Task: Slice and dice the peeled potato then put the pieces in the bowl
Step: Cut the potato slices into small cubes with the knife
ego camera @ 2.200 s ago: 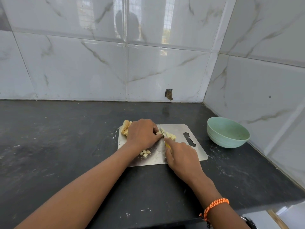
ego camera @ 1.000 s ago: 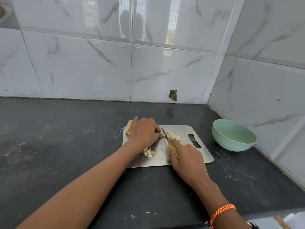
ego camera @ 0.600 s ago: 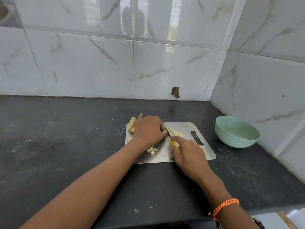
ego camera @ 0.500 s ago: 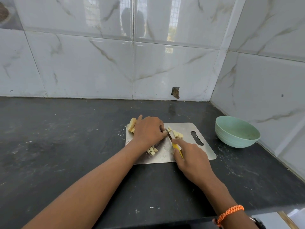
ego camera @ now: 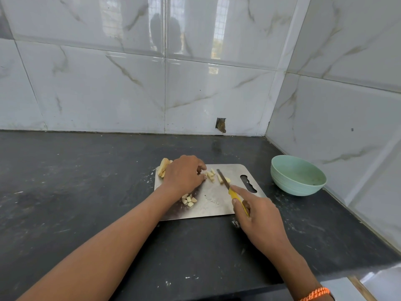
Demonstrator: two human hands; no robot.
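Dark stone desk (ego camera: 65, 192) in a corner, glossy white marble-look wall tiles (ego camera: 97, 88) on two sides, small broken hole (ego camera: 221, 124) low in back wall, window reflections.

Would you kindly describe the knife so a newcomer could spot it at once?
On the black countertop lies a steel cutting board. At its right side the right hand grips a small yellow-handled knife, the only slim, dark-bladed thing among pale potato pieces.

Left counter (ego camera: 65, 192) bare, open passage. Bowl (ego camera: 297, 175) near right wall (ego camera: 347, 127), tight corner. Cutting board (ego camera: 217, 203) centre crowded by potato pieces (ego camera: 211, 175).
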